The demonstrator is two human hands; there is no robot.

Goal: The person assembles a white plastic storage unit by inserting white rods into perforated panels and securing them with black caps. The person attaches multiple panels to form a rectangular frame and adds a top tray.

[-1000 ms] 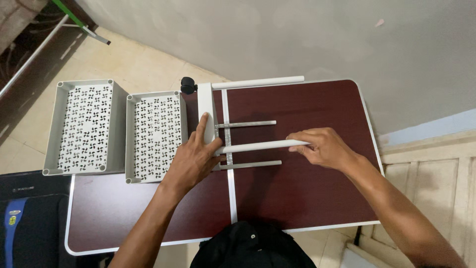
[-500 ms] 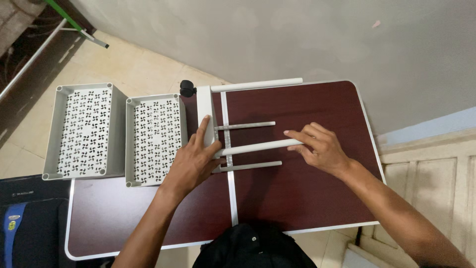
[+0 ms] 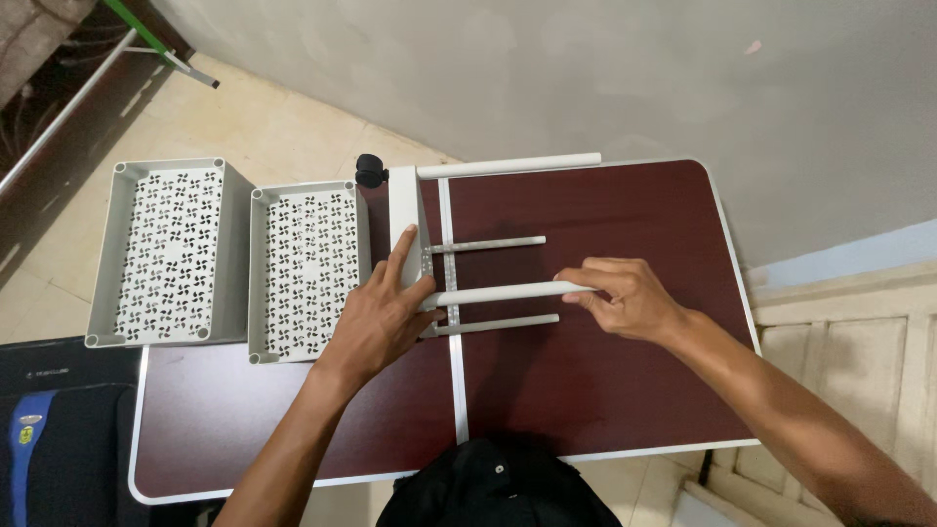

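Two hands are seen over a dark maroon white-edged worktop [image 3: 605, 390]. A white round plastic tube [image 3: 503, 292], lying at centre along the 3–9 o'clock line, is pinched at its 3 o'clock end by the right hand [image 3: 625, 298]. The left hand [image 3: 381, 317] is closed round its 9 o'clock end against a white upright frame post [image 3: 405, 210]. Two grey perforated trays [image 3: 307, 268] sit at 9 o'clock.

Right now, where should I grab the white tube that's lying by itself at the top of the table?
Grip the white tube around its bare middle, coming down from above. It lies flat and free along the table's far edge, so fingers can close across its round sides.
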